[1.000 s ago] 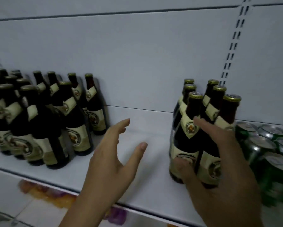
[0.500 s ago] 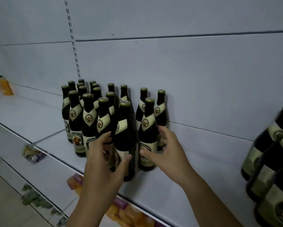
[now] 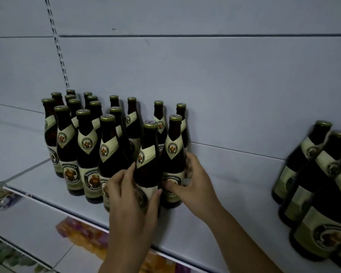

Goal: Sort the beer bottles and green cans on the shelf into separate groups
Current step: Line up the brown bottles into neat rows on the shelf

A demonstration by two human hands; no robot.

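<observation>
A large group of dark brown beer bottles point(image 3: 86, 142) with cream labels and gold caps stands on the white shelf point(image 3: 234, 209), left of centre. My left hand point(image 3: 130, 196) grips the front bottle point(image 3: 149, 154) of this group around its lower body. My right hand point(image 3: 193, 182) curls round the bottle beside it point(image 3: 174, 142), thumb on its label. A second, smaller cluster of the same bottles point(image 3: 315, 186) stands at the right edge. No green cans are in view.
The white back panel point(image 3: 224, 85) rises right behind the bottles, with a slotted upright point(image 3: 57, 46) at the left. Bare shelf lies between the two bottle groups. Below the shelf edge, a lower shelf holds colourful packets point(image 3: 82, 233).
The view swung left from the right cluster and cans to the large group. Both hands left the right cluster and now hold two front bottles of the left group.
</observation>
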